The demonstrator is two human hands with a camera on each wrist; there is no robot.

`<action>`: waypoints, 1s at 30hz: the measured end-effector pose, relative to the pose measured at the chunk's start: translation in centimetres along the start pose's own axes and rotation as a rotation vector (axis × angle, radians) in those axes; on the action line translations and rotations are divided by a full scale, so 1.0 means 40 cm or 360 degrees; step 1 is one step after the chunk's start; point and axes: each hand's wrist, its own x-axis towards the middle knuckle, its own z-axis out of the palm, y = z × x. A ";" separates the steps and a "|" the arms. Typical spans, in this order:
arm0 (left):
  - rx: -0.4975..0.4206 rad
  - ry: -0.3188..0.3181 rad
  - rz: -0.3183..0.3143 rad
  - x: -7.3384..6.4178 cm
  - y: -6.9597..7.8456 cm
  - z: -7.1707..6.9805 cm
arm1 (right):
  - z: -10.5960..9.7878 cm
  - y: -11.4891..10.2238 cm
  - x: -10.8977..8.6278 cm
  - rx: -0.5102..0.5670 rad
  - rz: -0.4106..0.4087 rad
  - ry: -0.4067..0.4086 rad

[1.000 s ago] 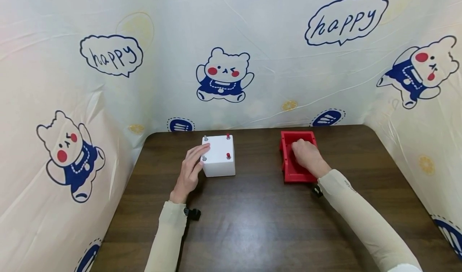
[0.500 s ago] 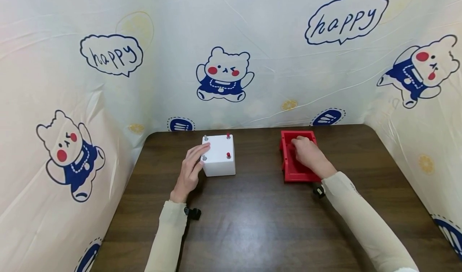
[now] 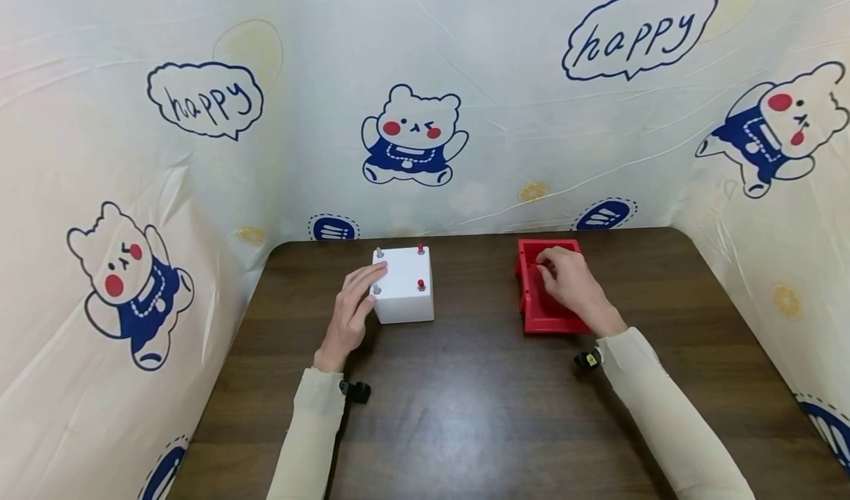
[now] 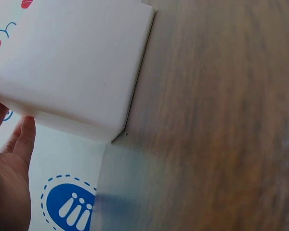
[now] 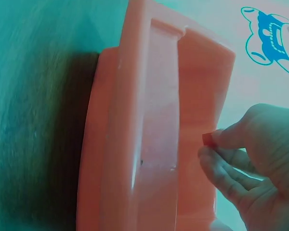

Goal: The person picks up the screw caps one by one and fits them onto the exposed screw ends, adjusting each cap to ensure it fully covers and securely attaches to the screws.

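Observation:
In the head view, a white box (image 3: 403, 286) stands on the table with metal posts at its top corners. Red caps (image 3: 421, 285) cover the two right posts; the two left ones (image 3: 377, 289) are bare metal. My left hand (image 3: 347, 314) rests against the box's left side, fingers on the top edge and thumb lower down. Over the red bin (image 3: 555, 324), my right hand (image 3: 572, 282) has thumb and forefinger together. The right wrist view shows a small red cap (image 5: 208, 139) pinched between those fingertips, in front of the bin's opening.
The brown wooden table (image 3: 458, 404) reaches back to a printed cloth (image 3: 491, 116) that hangs behind and at both sides. Table surface lies between the box and the bin. Small black cameras (image 3: 356, 391) sit at both wrists.
My right hand has risen from deep in the red bin and drawn slightly back and right, its thumb and forefinger now showing. The left hand and the white box stay put.

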 end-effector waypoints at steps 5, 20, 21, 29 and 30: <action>0.0002 0.0006 0.0005 0.000 -0.002 0.001 | -0.009 -0.013 -0.016 0.0098 0.0002 0.0094; 0.0001 0.0005 0.0018 0.000 -0.006 0.001 | -0.006 -0.053 -0.052 0.0252 -0.0076 0.0305; 0.0002 0.0008 0.0021 0.000 -0.006 0.001 | -0.006 -0.057 -0.053 0.0256 -0.0080 0.0314; 0.0013 0.0021 0.0031 -0.002 -0.007 0.002 | -0.008 -0.090 -0.056 0.0272 -0.0140 0.0362; 0.0010 0.0017 0.0028 -0.002 -0.006 0.001 | -0.008 -0.094 -0.057 0.0274 -0.0140 0.0362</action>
